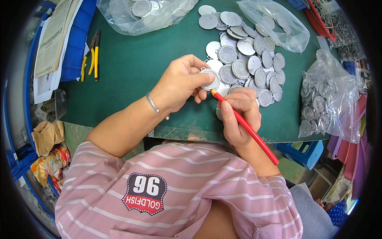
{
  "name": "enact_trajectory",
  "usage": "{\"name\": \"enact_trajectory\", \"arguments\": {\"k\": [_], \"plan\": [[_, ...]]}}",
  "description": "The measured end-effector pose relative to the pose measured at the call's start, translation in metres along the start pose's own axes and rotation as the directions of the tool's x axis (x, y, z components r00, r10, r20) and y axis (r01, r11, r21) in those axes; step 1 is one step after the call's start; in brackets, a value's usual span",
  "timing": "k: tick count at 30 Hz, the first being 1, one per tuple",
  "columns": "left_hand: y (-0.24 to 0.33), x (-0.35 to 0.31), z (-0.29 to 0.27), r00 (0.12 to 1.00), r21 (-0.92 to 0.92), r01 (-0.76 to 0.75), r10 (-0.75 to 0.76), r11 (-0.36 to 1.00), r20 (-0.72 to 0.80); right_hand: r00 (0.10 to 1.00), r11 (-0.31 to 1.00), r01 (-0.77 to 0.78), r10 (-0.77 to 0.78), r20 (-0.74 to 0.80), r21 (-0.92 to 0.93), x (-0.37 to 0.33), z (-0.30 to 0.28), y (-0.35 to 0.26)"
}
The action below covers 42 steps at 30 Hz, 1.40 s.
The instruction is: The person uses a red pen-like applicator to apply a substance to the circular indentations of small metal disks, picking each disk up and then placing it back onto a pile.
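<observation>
Between the thumb and fingers of my left hand (179, 81) is a round silver metal disc (211, 84) with a textured face and a small loop at its rim. My right hand (243, 115) is closed round a red pencil-like stick (256, 137), held as for writing. Its yellowish tip meets the lower edge of the disc, near my left thumb. Just beyond both hands spreads a heap of similar silver discs (240, 69); some show a textured side, others a smooth one.
The green table (131, 71) carries clear plastic bags of discs (145, 16) at the far side and a bag of metal parts (320, 95) at right. Yellow-handled pliers (96, 63) lie at left beside a blue bin (77, 44). A blue stool (304, 153) stands below the right edge.
</observation>
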State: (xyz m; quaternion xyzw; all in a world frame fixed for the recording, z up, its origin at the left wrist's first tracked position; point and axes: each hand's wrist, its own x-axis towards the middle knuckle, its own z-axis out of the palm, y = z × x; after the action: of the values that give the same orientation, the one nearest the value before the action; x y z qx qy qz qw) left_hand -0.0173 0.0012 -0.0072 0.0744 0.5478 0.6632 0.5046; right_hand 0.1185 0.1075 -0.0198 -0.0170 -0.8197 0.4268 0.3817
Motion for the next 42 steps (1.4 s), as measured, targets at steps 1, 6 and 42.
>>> {"name": "enact_trajectory", "arguments": {"k": [1,6,42], "plan": [[0.000,0.000,0.000,1.000,0.005,-0.002,0.002,1.000,-0.001,1.000,1.000,-0.002,0.002,-0.001,0.006,-0.001,0.000,0.001],[-0.001,0.000,0.000,1.000,0.005,-0.011,0.011,1.000,-0.005,1.000,1.000,-0.004,0.004,0.019,0.024,-0.003,-0.003,0.001],[0.002,-0.006,0.002,0.991,0.129,0.026,-0.043,0.991,0.126,0.847,0.801,-0.376,0.502,-0.178,0.466,0.000,-0.003,-0.002]]}}
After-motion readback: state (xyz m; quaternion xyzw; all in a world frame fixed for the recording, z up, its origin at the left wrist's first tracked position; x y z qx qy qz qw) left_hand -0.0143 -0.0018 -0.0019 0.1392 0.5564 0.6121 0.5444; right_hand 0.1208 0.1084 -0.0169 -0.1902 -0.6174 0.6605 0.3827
